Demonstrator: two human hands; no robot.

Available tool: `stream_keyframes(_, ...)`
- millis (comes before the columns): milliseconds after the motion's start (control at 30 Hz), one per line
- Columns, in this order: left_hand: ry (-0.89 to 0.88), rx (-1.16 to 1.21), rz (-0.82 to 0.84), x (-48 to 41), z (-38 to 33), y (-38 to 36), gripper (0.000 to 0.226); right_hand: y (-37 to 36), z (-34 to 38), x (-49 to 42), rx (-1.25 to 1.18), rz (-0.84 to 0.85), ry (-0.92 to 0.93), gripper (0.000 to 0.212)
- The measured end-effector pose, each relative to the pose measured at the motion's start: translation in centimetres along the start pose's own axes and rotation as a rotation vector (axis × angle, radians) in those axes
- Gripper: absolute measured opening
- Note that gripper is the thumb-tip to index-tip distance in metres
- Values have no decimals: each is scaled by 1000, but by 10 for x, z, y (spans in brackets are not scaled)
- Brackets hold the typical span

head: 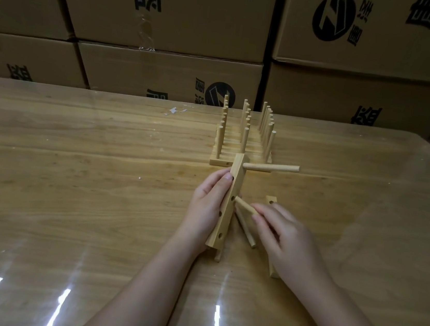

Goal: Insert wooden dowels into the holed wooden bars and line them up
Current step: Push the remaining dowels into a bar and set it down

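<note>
Left hand (210, 205) grips a holed wooden bar (224, 218), fingers curled round its left side and thumb pressed on the face w/ the holes. The bar is held up off the desk (72, 172), tilted, its long axis running from near the person up toward the far edge, just right of the desk's ctr. One inserted dowel (271, 167) sits in the hole at the bar's far end and sticks out sideways to the right. Three more holes show lower down the face.

Right hand (288, 237) pinches a second dowel (245, 205) btwn fingertips, other fingers loosely bent. That dowel's tip is at the uppermost of the three open holes; can't tell if it's already in or only touching the rim.

Below the two hands, loose dowels (245, 229) lie on the desk, one poking out under the bar's near end. A spare bar (271, 199) lies flat beneath the right hand, mostly hidden; only its far end w/ one hole and its near end show.

Further back, toward the far edge and right of ctr, the finished bars (224, 163) lie flat side by side in a tight row, each w/ upright dowels, so the pegs form three lines running away from the person. The held bar's far end overlaps the nearest of them in view.

Desk top is glossy, w/ light streaks along the near edge and a small white scuff by the far edge. Cardboard boxes (173, 8) w/ black print are stacked behind the far edge.
</note>
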State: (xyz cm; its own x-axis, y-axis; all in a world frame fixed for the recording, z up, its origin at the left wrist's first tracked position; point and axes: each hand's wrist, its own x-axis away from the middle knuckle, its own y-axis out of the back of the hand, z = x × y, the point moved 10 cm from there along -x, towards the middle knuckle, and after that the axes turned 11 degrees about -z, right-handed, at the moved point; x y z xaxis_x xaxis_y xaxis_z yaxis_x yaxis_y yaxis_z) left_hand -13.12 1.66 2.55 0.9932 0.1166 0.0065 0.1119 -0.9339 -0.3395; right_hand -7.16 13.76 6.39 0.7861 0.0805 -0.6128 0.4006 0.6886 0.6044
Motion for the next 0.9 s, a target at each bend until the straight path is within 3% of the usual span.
stream_keyframes(467, -33, 2, 27, 0, -1, -3, 16, 12, 23, -3, 303, -102, 227, 23)
stream_keyframes(900, -112, -76, -28, 0, -4, -3, 14, 14, 28, -3, 388, -97, 231, 20)
